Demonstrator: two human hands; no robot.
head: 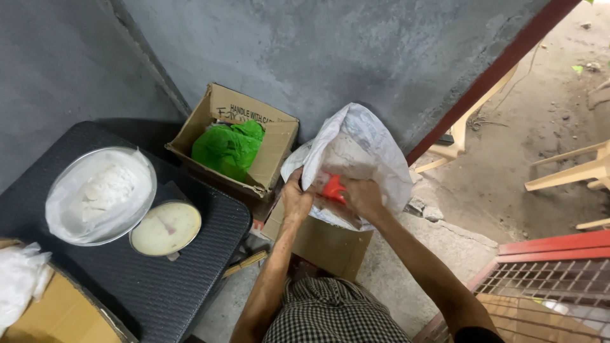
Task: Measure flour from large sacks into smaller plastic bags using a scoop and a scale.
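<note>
Both hands work a white woven plastic sack (359, 149): left hand (295, 198) grips its mouth open, right hand (361, 197) clasps a red scoop (333, 188) inside, at twelve o'clock above a brown cardboard box (324, 244).

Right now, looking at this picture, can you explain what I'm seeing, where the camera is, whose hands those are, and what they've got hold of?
The camera is worn on a person's head and looks down, so the two bare arms reaching forward are that person's own. The left hand grips the edge of a white woven sack that rests on a cardboard box. The right hand is at the sack's mouth, on a clear bag with a red scoop-like thing. To the left, a black table carries a metal bowl lined with plastic and holding white lumps, plus a round dial scale. Behind it, another open carton holds a green bag.
</note>
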